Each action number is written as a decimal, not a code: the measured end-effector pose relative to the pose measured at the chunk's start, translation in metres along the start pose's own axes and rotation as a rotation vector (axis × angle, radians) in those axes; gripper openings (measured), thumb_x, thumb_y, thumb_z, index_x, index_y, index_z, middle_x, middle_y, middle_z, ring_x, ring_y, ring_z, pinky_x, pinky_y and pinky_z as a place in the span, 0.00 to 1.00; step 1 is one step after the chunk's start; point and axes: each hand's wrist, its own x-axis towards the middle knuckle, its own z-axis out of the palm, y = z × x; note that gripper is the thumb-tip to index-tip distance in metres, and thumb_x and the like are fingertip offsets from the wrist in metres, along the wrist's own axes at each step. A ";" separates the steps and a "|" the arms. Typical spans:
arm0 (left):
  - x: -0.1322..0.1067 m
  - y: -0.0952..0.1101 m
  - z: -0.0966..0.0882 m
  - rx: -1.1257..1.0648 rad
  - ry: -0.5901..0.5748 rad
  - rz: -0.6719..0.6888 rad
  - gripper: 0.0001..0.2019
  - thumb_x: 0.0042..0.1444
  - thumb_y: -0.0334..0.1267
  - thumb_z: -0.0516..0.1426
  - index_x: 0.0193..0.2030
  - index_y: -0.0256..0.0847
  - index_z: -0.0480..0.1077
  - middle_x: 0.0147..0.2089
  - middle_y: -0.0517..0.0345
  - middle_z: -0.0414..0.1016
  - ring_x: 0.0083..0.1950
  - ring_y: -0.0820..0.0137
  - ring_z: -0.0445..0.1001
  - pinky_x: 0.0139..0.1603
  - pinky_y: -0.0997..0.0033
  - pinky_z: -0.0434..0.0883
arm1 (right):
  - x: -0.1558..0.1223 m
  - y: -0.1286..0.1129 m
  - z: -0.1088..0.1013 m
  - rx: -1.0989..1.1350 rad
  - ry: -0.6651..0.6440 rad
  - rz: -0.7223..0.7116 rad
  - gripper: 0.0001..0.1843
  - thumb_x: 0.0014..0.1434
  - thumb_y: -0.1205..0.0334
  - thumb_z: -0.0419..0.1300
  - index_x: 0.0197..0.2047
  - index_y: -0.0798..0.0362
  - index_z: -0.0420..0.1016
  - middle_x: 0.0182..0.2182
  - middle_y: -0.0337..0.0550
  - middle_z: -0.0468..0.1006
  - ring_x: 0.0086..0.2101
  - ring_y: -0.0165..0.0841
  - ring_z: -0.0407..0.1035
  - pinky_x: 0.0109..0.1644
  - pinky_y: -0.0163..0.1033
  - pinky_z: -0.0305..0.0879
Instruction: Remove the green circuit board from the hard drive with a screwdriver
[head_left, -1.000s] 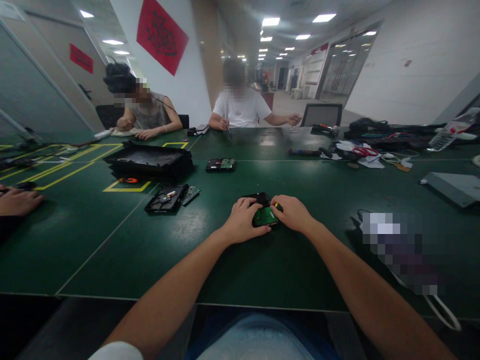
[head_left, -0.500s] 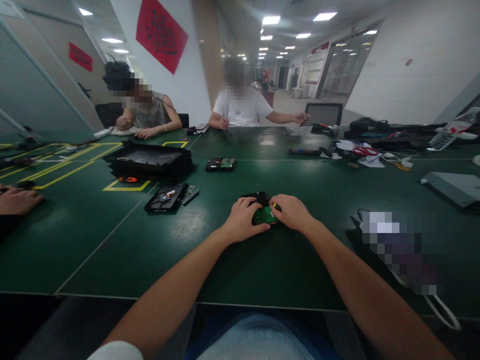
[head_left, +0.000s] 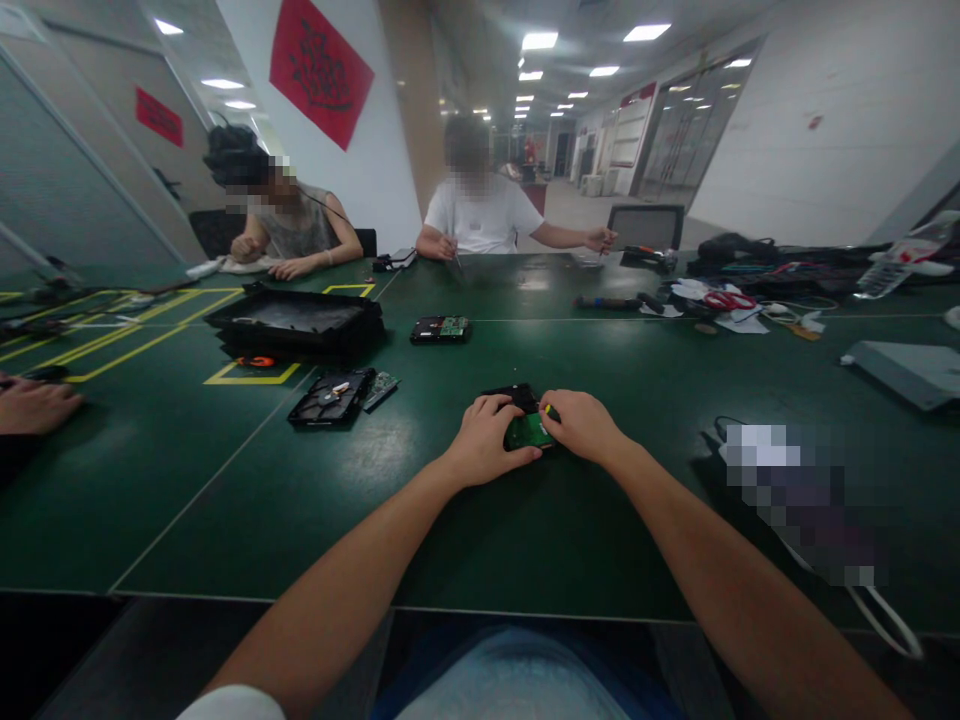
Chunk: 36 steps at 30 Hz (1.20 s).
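Hard drive (head_left: pixel 529 431), green circuit board up, lies flat on the green table (head_left: pixel 420 540) just right of frame center. Left hand (head_left: pixel 482 442) spans it, fingers on the far side, thumb along the near edge, grasping it against the tabletop. Right hand (head_left: pixel 583 425) is closed around a yellow-and-black screwdriver-like tool (head_left: pixel 553 412) at the board's right side; tip hidden, so can't tell if it's seated. To work well here: keep left-hand pressure even so the drive doesn't twist, keep those fingers out of the tool's line, hold the tip square and press down before turning, since a slip could scratch the board. Keep the right wrist low and steady. Farther out, left of center: a black drive-like unit (head_left: pixel 330 398) with a small circuit board (head_left: pixel 381 391) beside it; above center, another drive (head_left: pixel 440 329), well apart from both hands.
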 end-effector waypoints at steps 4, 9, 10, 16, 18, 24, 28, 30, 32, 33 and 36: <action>0.001 -0.001 0.001 -0.004 -0.005 -0.009 0.32 0.57 0.60 0.66 0.62 0.44 0.73 0.70 0.44 0.68 0.72 0.46 0.62 0.72 0.42 0.63 | 0.000 -0.001 0.000 -0.010 0.007 -0.009 0.10 0.71 0.60 0.57 0.49 0.52 0.79 0.44 0.50 0.84 0.42 0.41 0.77 0.43 0.40 0.65; 0.001 -0.002 0.003 0.003 -0.002 -0.022 0.32 0.56 0.59 0.67 0.62 0.45 0.72 0.69 0.45 0.68 0.72 0.46 0.62 0.72 0.42 0.63 | 0.000 -0.002 -0.001 -0.010 -0.001 -0.007 0.10 0.72 0.60 0.57 0.49 0.52 0.79 0.45 0.50 0.84 0.42 0.40 0.77 0.43 0.40 0.65; 0.001 -0.002 0.003 0.001 -0.002 -0.022 0.32 0.56 0.59 0.67 0.62 0.45 0.72 0.69 0.45 0.68 0.72 0.46 0.62 0.73 0.42 0.62 | 0.000 -0.002 -0.001 -0.011 -0.001 -0.005 0.10 0.72 0.59 0.57 0.49 0.52 0.79 0.45 0.50 0.83 0.42 0.40 0.77 0.43 0.40 0.65; 0.002 -0.003 0.004 -0.014 0.011 -0.019 0.32 0.56 0.59 0.67 0.62 0.44 0.72 0.69 0.44 0.67 0.72 0.46 0.61 0.73 0.42 0.62 | 0.000 -0.003 -0.001 -0.010 0.002 -0.005 0.10 0.71 0.60 0.57 0.49 0.53 0.78 0.44 0.50 0.83 0.41 0.40 0.76 0.42 0.40 0.64; 0.002 -0.003 0.005 -0.007 0.013 -0.023 0.32 0.55 0.59 0.67 0.62 0.44 0.72 0.69 0.44 0.67 0.72 0.46 0.62 0.72 0.41 0.62 | -0.001 -0.002 -0.001 -0.013 0.005 -0.008 0.10 0.71 0.60 0.57 0.49 0.52 0.78 0.45 0.50 0.83 0.41 0.40 0.76 0.42 0.40 0.64; 0.002 -0.003 0.006 -0.011 0.012 -0.026 0.33 0.55 0.59 0.67 0.62 0.43 0.72 0.69 0.43 0.67 0.72 0.45 0.62 0.72 0.41 0.62 | -0.001 -0.001 -0.001 -0.012 0.000 -0.014 0.10 0.71 0.60 0.57 0.48 0.52 0.79 0.44 0.49 0.83 0.40 0.39 0.76 0.42 0.39 0.64; 0.001 -0.003 0.005 -0.012 0.009 -0.023 0.33 0.56 0.59 0.67 0.63 0.43 0.72 0.69 0.43 0.67 0.72 0.45 0.61 0.73 0.42 0.62 | -0.002 -0.001 -0.001 -0.008 0.006 -0.014 0.10 0.71 0.61 0.57 0.48 0.52 0.79 0.44 0.49 0.83 0.41 0.40 0.76 0.42 0.40 0.64; 0.001 -0.003 0.005 -0.006 0.009 -0.022 0.33 0.56 0.60 0.67 0.63 0.44 0.72 0.69 0.44 0.67 0.72 0.45 0.61 0.73 0.42 0.62 | -0.002 -0.001 -0.001 0.000 0.008 -0.019 0.10 0.71 0.61 0.57 0.48 0.53 0.79 0.44 0.49 0.83 0.40 0.39 0.76 0.42 0.40 0.64; 0.002 -0.004 0.005 -0.003 0.011 -0.022 0.33 0.55 0.60 0.67 0.62 0.43 0.73 0.69 0.44 0.68 0.72 0.45 0.62 0.73 0.42 0.62 | -0.002 0.000 -0.001 0.005 0.010 -0.022 0.10 0.71 0.61 0.57 0.47 0.53 0.79 0.43 0.49 0.83 0.41 0.40 0.76 0.42 0.40 0.65; 0.002 -0.004 0.005 -0.002 0.012 -0.024 0.33 0.55 0.60 0.67 0.62 0.43 0.73 0.69 0.44 0.68 0.72 0.45 0.62 0.73 0.42 0.62 | -0.002 0.000 -0.001 0.007 0.010 -0.022 0.10 0.71 0.61 0.57 0.47 0.53 0.79 0.43 0.49 0.83 0.41 0.40 0.77 0.43 0.40 0.65; 0.002 -0.005 0.006 -0.001 0.009 -0.031 0.33 0.55 0.60 0.68 0.62 0.45 0.73 0.69 0.44 0.68 0.72 0.45 0.62 0.72 0.41 0.62 | -0.002 0.000 0.000 0.020 0.010 -0.022 0.10 0.71 0.60 0.57 0.48 0.53 0.79 0.44 0.50 0.83 0.42 0.40 0.77 0.45 0.40 0.66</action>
